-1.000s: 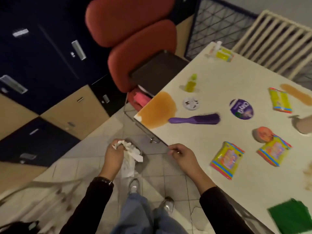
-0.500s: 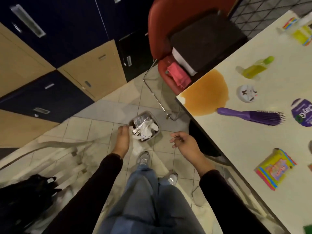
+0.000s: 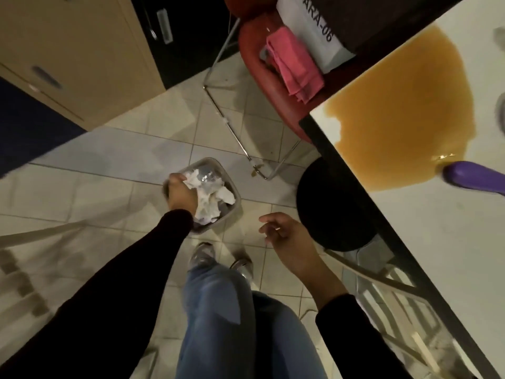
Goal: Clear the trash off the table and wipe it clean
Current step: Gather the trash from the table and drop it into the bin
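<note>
Gripping a wad of crumpled tissue (image 3: 210,198), the left hand (image 3: 181,195) presses it into the small bin (image 3: 237,207) on the floor, fingers curled round the paper. The right hand (image 3: 289,239) hangs loosely open and holds nothing, between the bin and the surface (image 3: 437,242). The bin looks heaped, so on release the wad may spring out onto the tiles, or a hard push could tip the bin. Up on the surface, an orange spill (image 3: 410,105) reaches the edge and may drip; the purple brush (image 3: 475,177) touches it.
</note>
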A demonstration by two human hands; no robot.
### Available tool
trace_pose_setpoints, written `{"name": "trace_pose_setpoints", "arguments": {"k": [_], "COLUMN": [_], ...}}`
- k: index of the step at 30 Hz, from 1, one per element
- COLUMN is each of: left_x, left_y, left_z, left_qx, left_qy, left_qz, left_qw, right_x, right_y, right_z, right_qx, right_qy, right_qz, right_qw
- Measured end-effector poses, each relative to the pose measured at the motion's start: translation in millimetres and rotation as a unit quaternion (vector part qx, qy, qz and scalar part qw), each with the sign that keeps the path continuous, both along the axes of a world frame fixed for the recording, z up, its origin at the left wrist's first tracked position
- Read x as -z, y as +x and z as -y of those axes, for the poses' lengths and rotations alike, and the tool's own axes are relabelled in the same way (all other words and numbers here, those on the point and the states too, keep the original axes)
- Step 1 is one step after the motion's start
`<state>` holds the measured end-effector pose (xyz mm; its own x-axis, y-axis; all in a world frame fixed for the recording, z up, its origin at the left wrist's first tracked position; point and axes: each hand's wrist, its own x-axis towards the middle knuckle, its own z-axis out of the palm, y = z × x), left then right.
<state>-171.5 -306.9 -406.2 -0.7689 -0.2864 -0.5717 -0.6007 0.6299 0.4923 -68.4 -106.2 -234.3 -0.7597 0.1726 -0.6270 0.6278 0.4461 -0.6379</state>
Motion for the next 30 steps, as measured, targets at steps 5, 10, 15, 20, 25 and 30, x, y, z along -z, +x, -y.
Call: {"name": "trace_pose_setpoints", "arguments": {"k": [5,10,15,20,25,30], "left_x": [65,-19,-173,-335,-425,-487], "left_y": [10,16,39,68,74,73], "left_z": [-8,-11,-23,-56,-99,-148], "left_qx": [0.335,0.323,0.205,0.179,0.246,0.325], "left_qy": [-0.109,-0.098,0.1,0.239,0.291,0.347], "left_qz": [0.198,0.176,-0.008,-0.022,-0.063,-0.073], "left_qw": [0.915,0.925,0.974,0.954,0.922,0.877], "right_x": [41,-3,-109,-212,-281,-332], "right_y": [1,14,36,52,69,104], "right_z": [-19,-16,-13,-33,-75,-112], "right_qx": [0.008,-0.018,-0.007,0.046,0.135,0.257], "right_qy": [0.009,-0.004,-0.056,-0.048,-0.018,0.015], "right_qz": [0.005,0.033,0.016,-0.019,-0.074,-0.11], "right_qw": [1.0,0.999,0.998,0.998,0.988,0.96]}}
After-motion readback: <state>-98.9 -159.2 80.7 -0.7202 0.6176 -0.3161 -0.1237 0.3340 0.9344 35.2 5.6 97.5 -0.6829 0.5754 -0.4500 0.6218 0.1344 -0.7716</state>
